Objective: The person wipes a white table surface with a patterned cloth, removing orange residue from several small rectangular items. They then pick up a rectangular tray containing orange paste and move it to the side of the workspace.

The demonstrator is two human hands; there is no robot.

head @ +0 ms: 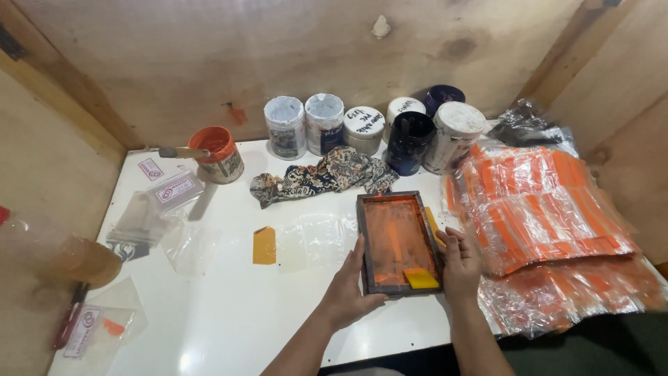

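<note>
A white table (229, 313) carries a big pile of orange-printed plastic bags (550, 223) at right; just beside it lies a wooden printing frame (396, 240). The left hand (346, 292) and right hand (460, 264) grip its sides; a small yellow squeegee (422, 278) rests inside

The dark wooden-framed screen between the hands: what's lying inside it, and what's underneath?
Inside the dark wooden-framed screen, orange ink coats the mesh and a small yellow plastic squeegee lies at the near edge. Clear plastic film extends from under its left side; whatever sits directly beneath is hidden.
</note>
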